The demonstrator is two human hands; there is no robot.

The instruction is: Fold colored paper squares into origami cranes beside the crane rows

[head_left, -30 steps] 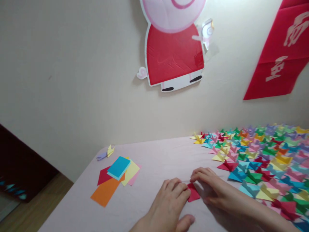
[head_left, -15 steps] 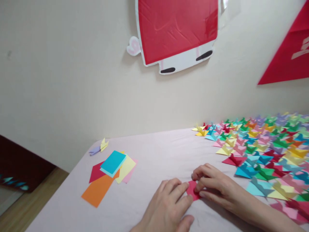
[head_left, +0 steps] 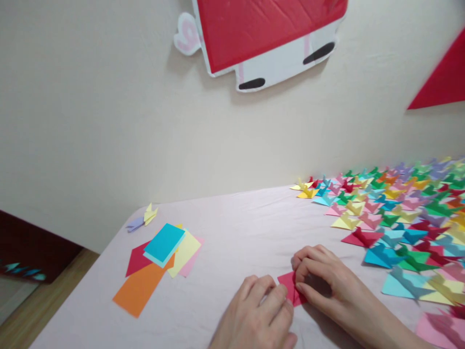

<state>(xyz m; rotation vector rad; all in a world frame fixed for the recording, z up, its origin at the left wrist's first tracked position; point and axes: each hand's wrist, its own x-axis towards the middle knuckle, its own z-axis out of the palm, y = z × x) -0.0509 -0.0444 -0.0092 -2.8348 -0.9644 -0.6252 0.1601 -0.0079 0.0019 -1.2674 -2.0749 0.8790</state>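
A small folded piece of red paper [head_left: 288, 281] lies on the pale pink cloth between my two hands. My left hand [head_left: 256, 312] rests over its lower left edge, fingers bent and close together, holding it against the cloth. At the paper's right side, my right hand [head_left: 325, 278] pinches it between thumb and fingertips. The fingers partly cover the folds, so the exact shape is hidden. Just right of my right hand begin rows of folded paper birds [head_left: 385, 254] in many colours.
Loose coloured paper sheets [head_left: 165, 245] overlap on the left, with an orange sheet [head_left: 138, 291] nearest. Behind them sit a yellow folded piece [head_left: 149, 214] and a purple one [head_left: 135, 224]. The wall [head_left: 225, 150] bears a red and white decoration [head_left: 272, 39].
My left hand's fingers have bent and drawn back towards the paper's lower edge, uncovering more red paper. My right thumb and finger now pinch with a wider gap behind them. The view has shifted slightly.
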